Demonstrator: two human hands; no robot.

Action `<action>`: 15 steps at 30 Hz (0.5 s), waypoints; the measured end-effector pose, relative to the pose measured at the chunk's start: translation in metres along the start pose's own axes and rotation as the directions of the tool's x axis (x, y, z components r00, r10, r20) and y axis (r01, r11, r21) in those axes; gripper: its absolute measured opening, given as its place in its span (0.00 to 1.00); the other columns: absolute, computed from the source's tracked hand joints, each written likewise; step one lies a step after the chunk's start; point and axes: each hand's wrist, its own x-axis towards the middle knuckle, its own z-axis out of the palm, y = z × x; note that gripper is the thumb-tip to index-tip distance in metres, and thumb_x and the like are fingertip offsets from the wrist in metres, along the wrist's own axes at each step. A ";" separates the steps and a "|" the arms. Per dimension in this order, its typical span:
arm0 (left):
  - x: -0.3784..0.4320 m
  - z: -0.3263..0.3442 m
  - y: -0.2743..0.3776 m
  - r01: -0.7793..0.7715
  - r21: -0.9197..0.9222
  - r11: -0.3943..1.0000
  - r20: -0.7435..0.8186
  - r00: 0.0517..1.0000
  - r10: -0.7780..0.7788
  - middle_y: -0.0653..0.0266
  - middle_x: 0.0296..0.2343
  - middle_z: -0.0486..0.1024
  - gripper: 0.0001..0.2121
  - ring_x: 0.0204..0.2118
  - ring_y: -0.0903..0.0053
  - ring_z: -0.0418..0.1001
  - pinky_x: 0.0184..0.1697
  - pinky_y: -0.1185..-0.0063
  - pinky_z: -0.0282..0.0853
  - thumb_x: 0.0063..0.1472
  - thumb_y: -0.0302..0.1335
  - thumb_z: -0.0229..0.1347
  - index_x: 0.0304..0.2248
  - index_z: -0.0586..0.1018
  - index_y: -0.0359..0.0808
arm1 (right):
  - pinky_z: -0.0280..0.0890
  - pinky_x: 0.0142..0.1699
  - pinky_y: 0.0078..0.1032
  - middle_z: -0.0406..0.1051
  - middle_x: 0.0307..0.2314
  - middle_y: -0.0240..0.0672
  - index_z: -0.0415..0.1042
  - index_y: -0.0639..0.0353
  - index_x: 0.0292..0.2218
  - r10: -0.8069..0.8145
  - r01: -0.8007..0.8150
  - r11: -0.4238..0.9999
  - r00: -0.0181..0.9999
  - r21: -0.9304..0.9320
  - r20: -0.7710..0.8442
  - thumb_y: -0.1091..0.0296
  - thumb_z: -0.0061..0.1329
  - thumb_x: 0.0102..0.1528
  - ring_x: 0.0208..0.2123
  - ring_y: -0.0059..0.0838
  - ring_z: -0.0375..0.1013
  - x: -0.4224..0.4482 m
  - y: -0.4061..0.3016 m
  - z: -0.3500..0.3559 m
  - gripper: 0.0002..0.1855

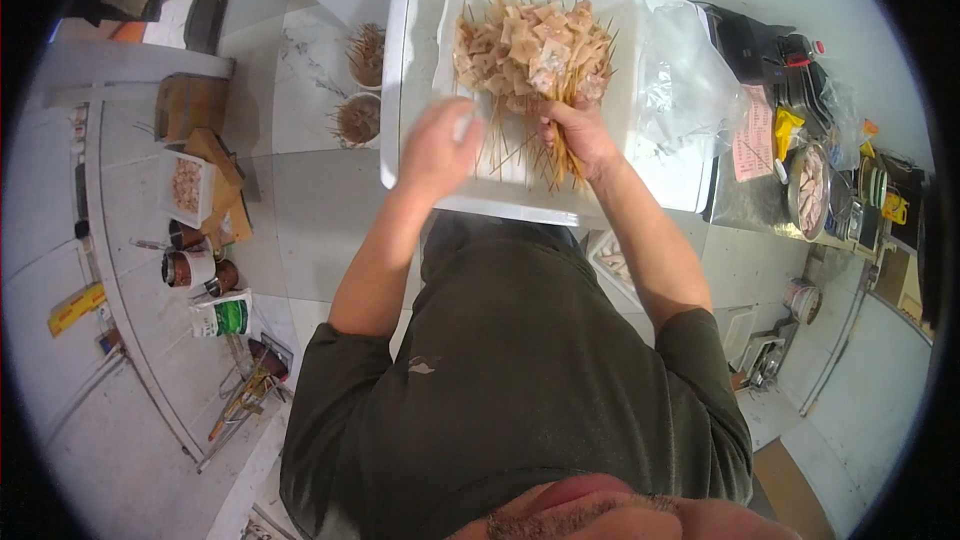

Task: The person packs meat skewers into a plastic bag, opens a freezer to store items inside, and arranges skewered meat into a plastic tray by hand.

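My right hand is closed around a thick bundle of wooden skewers, whose upper ends carry flat pale pieces of food, perhaps meat or skin. More loaded skewers lie under and to the left of the bundle, in a shallow white plastic tray. Over the tray's left edge is my left hand, blurred by motion, and whether its fingers hold anything does not show. Bare stick ends point down towards me between the two hands. The tray rests on a white table.
A clear plastic bag lies right of the tray. Two tubs of skewers stand beyond the table's left edge. Further right are a pink written sheet and a metal bowl of pale meat. A white box of meat pieces is far left.
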 end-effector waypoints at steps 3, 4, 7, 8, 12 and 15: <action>-0.014 -0.018 -0.025 -0.098 0.275 0.956 -0.178 0.972 0.151 0.54 0.33 0.74 0.11 0.41 0.59 0.72 0.43 0.69 0.68 0.56 0.31 0.54 0.34 0.77 0.32 | 0.57 0.20 0.17 0.62 0.21 0.32 0.61 0.62 0.34 0.016 -0.015 0.999 1.000 -0.038 0.020 0.77 0.46 0.51 0.15 0.19 0.60 -0.014 -0.016 -0.005 0.09; -0.017 -0.021 -0.028 -0.134 0.430 0.893 -0.136 0.968 0.210 0.56 0.31 0.74 0.11 0.40 0.61 0.73 0.42 0.69 0.68 0.55 0.32 0.54 0.34 0.77 0.33 | 0.57 0.20 0.17 0.63 0.21 0.32 0.60 0.62 0.35 0.037 -0.036 0.999 0.998 -0.016 0.045 0.76 0.46 0.51 0.16 0.19 0.60 -0.018 -0.021 -0.006 0.09; -0.020 -0.001 -0.013 -0.176 0.451 0.875 0.258 0.964 0.062 0.60 0.29 0.75 0.09 0.37 0.63 0.74 0.38 0.69 0.71 0.55 0.29 0.53 0.34 0.77 0.34 | 0.56 0.21 0.17 0.63 0.22 0.31 0.60 0.61 0.34 0.056 -0.054 0.998 0.998 -0.038 0.039 0.74 0.47 0.53 0.16 0.17 0.59 -0.032 -0.033 0.001 0.09; -0.018 0.012 -0.009 -0.168 0.449 0.878 0.246 0.968 0.059 0.60 0.29 0.75 0.09 0.37 0.63 0.74 0.38 0.69 0.71 0.55 0.29 0.53 0.34 0.77 0.34 | 0.56 0.21 0.17 0.63 0.22 0.31 0.61 0.61 0.35 0.055 -0.056 0.998 0.996 0.019 0.065 0.74 0.47 0.53 0.16 0.17 0.59 -0.034 -0.036 0.000 0.09; -0.003 0.067 -0.027 0.001 0.571 0.821 0.278 0.941 -0.194 0.56 0.31 0.76 0.07 0.32 0.59 0.76 0.36 0.67 0.72 0.56 0.24 0.47 0.28 0.76 0.32 | 0.55 0.21 0.16 0.62 0.22 0.31 0.61 0.61 0.36 0.037 -0.040 0.999 0.997 0.037 0.071 0.73 0.46 0.54 0.17 0.17 0.59 -0.046 -0.043 -0.003 0.09; 0.021 0.068 -0.039 0.028 0.570 0.821 0.357 0.892 -0.278 0.54 0.32 0.77 0.08 0.34 0.62 0.77 0.36 0.68 0.73 0.56 0.24 0.47 0.30 0.77 0.31 | 0.55 0.20 0.15 0.62 0.22 0.32 0.60 0.63 0.39 0.015 -0.016 1.000 0.998 0.015 0.059 0.73 0.45 0.55 0.16 0.17 0.59 -0.054 -0.051 -0.006 0.10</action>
